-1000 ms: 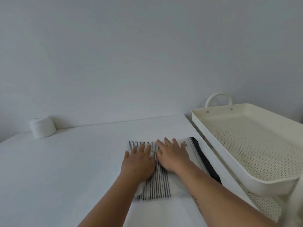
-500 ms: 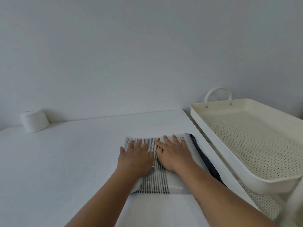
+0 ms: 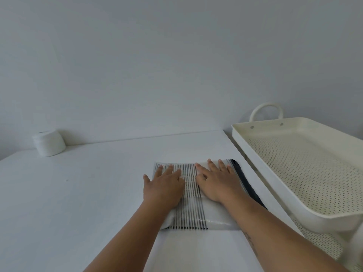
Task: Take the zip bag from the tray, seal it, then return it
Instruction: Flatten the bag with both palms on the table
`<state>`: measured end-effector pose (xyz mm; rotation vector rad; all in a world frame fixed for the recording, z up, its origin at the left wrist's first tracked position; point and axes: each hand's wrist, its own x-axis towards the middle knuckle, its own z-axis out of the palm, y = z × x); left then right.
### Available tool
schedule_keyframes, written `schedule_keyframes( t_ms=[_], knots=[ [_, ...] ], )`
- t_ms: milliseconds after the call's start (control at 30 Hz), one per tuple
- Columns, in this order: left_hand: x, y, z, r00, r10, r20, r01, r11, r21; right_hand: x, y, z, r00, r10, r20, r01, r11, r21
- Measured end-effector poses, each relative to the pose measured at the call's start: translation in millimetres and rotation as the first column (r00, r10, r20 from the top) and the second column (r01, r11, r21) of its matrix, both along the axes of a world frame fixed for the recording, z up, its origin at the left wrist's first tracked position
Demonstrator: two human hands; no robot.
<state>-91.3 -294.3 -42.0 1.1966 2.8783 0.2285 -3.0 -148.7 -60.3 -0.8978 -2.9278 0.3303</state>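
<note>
Flat, both hands (image 3: 164, 188) (image 3: 217, 182) press the unlabelled zip bag (image 3: 191, 213), fingers spread.

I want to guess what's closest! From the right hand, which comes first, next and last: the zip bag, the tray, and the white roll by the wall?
1. Zip bag: directly under the right hand, which lies flat on it.
2. Tray: on the right side, just off the table's edge.
3. White roll: far left, back by the wall.
</note>
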Motion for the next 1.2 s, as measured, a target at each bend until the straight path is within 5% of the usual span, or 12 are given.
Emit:
schedule_keyframes(
  t_ms=[300, 400, 500, 600, 1200],
  knots=[
    [9.8, -2.0, 5.1, 0.999, 0.031, 0.037, -0.029, 0.999, -0.04, 23.7, 19.6, 5.4, 0.997, -0.061, 0.053, 0.062, 0.998, -0.017],
    [11.4, 0.1, 14.1, 1.0, 0.008, -0.03, -0.012, 0.989, -0.146, 22.6, 19.6, 18.5, 0.993, -0.039, 0.107, 0.039, 0.999, -0.004],
    [23.1, 9.9, 17.1, 0.988, -0.081, -0.134, 0.067, 0.992, -0.108, 14.5, 9.6, 31.3, 0.999, 0.052, -0.002, -0.052, 0.998, 0.045],
    [38.4, 17.4, 5.9, 0.988, -0.121, -0.096, 0.111, 0.988, -0.104, 12.2, -7.2, 27.1, 0.99, 0.14, -0.032, -0.141, 0.99, -0.005],
    [23.6, 19.7, -1.1, 0.998, -0.059, -0.022, 0.056, 0.99, -0.13, 18.7, -9.9, 3.2, 0.997, 0.07, -0.028, -0.07, 0.998, -0.006]
  ],
)
